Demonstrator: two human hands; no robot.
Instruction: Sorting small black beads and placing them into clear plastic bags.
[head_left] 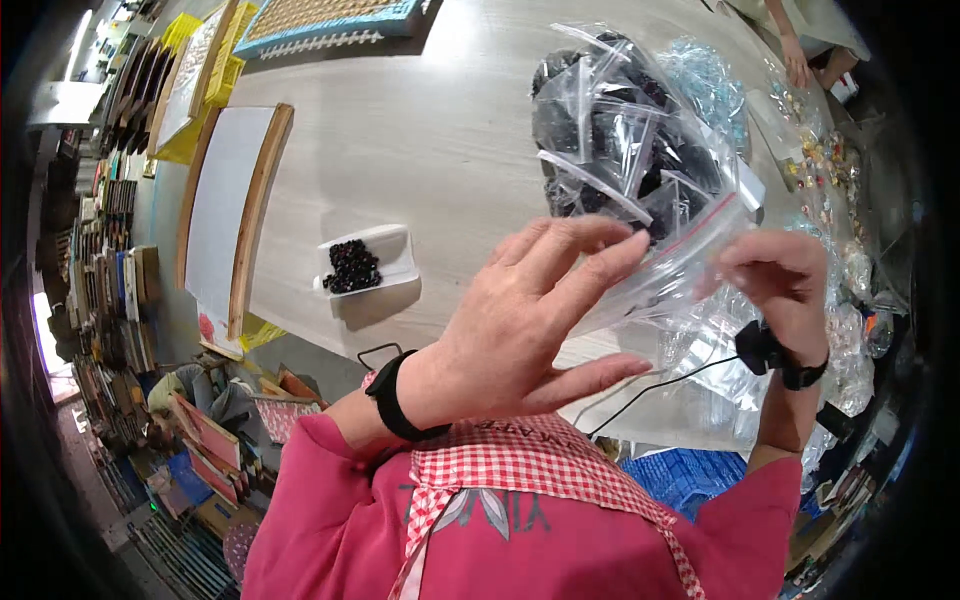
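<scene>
- As the white scoop [399,250] stands well apart from both hands, we place everything rel. to it.
- Clear zip bag [690,243]: off to scoop's R, b/w our two hands, in front of a pile of black-filled bags [625,125].
- L hand [515,320]: b/w scoop & zip bag. Fingers loosely spread, thumb well out from the index; tips right by the film, but we can't tell if they touch it.
- R hand [780,270]: past the zip bag, on the side away from scoop. Fingers curled twd thumb next to the film; too blurred to tell if they're pinching it.
- Why: prob. one hand per side so we can control thin, floppy film; a single grip would likely let it fold.
- Direction: red strip [705,222] on the zip bag slants, one end nearer us & twd scoop, other end farther from both. Bag's long axis & which way its mouth faces: can't tell, film's too crumpled.
- Black beads [352,266]: bunched in scoop's L part, R part bare; raised walls prob. stop them rolling over the surface [440,140].
- White board w/ wooden edges [230,190]: L of scoop, approx. lengthwise away from us.
</scene>
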